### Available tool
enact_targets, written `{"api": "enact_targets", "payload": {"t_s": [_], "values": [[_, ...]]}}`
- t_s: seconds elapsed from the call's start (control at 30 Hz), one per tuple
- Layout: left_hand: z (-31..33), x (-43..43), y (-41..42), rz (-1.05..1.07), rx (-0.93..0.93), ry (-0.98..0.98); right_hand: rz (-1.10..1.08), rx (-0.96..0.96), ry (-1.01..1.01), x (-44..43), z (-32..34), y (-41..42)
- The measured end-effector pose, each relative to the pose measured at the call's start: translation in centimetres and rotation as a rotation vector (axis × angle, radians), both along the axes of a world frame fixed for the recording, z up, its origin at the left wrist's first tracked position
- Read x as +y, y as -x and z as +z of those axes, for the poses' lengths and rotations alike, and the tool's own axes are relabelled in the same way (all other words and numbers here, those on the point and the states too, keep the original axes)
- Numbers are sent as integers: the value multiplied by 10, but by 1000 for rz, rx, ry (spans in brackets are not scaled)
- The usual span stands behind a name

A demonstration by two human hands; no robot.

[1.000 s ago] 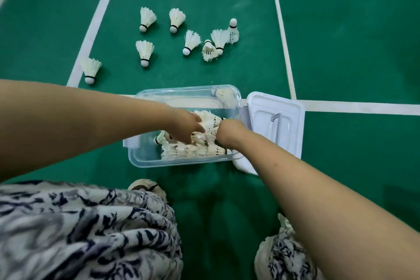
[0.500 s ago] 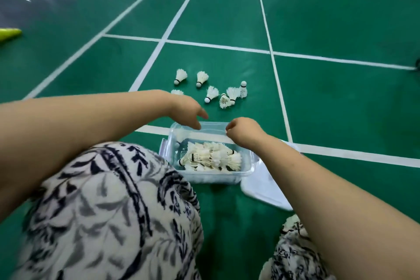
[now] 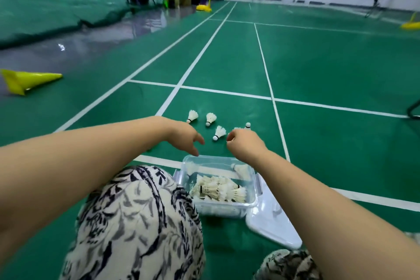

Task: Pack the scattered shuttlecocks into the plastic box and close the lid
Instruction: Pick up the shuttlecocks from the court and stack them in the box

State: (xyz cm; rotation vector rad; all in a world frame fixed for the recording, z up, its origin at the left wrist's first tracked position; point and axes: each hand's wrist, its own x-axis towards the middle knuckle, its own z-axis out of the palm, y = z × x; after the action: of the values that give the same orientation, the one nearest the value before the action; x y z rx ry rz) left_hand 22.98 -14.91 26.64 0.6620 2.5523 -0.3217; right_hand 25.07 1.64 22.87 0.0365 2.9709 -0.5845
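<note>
A clear plastic box sits on the green court floor in front of me, holding several white shuttlecocks. Its white lid lies open on the floor at the box's right. Beyond the box several loose shuttlecocks lie on the floor. My left hand hovers above the box's far left corner, fingers apart and pointing down, empty. My right hand hovers above the far right side, fingers curled, hiding part of some shuttlecocks behind it. I see nothing in it.
My knees in patterned trousers fill the foreground left of the box. A yellow cone lies on its side at the far left. White court lines cross the floor. Net posts with yellow bases and equipment stand far back.
Both hands have come up out of the box and moved forward toward the loose shuttlecocks. The view has tilted up, showing much more of the court.
</note>
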Motion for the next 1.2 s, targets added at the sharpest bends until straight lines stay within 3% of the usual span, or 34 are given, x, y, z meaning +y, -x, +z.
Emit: {"api": "enact_targets", "payload": {"t_s": [0.23, 0.5, 0.83, 1.07, 1.2], "values": [[-14, -17, 37, 81, 24, -62, 16, -42, -61, 8, -13, 30], [-82, -36, 144, 170, 8, -115, -69, -181, -90, 45, -102, 136], [-231, -9, 293, 378, 41, -247, -144, -298, -83, 67, -236, 295], [-313, 54, 342, 280, 83, -213, -37, -299, -150, 85, -279, 363], [-341, 84, 379, 234, 144, -244, 53, -257, -294, 91, -290, 394]]}}
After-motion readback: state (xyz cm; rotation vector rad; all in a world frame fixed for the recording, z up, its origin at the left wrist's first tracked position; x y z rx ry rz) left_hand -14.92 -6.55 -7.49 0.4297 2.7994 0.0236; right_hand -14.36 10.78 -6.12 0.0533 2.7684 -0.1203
